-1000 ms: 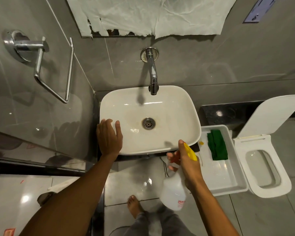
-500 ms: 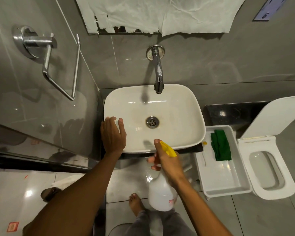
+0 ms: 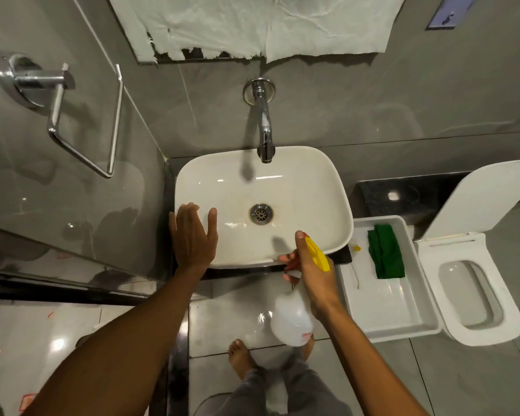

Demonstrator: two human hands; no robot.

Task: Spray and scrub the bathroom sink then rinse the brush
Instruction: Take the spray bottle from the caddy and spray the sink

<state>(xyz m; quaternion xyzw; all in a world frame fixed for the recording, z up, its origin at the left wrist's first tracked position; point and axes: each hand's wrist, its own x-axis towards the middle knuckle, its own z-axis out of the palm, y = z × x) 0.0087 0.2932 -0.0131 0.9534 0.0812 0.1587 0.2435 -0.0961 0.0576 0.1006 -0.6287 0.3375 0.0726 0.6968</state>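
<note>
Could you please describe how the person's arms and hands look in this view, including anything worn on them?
Both arms are bare from the frame edge down to the wrists: no sleeves are visible. The left hand and the right hand wear no gloves, and no rings, watch or bracelet can be seen. Lower down, grey trousers and a bare foot show.

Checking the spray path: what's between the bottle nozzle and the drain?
Only bare basin: in the head view, nothing sits between the bottle in the right hand and the drain.
</note>
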